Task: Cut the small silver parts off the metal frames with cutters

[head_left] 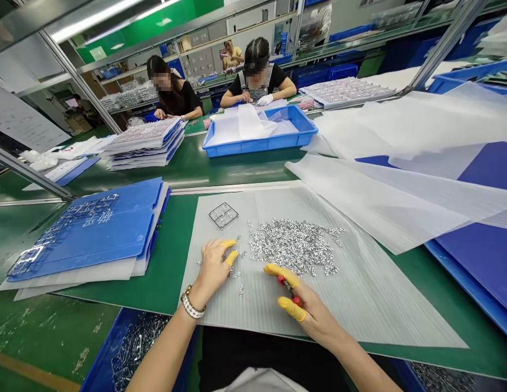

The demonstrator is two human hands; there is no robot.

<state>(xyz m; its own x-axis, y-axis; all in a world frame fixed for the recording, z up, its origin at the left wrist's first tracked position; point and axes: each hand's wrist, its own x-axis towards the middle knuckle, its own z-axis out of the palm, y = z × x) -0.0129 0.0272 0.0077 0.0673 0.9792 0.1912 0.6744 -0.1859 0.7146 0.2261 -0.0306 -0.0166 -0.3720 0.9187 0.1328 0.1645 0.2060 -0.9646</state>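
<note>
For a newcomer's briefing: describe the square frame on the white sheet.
Find the white sheet bearing the heaped silver pieces. Near its far left corner, beyond the left hand, lies the frame. Its square outline sets it apart from those pieces.

A green tabletop spans the foreground, with a second tabletop behind it. Metal posts rise on both sides. At lower left, a tan stripe crosses the worn green floor. A white strip light shines overhead beside a green panel.
</note>
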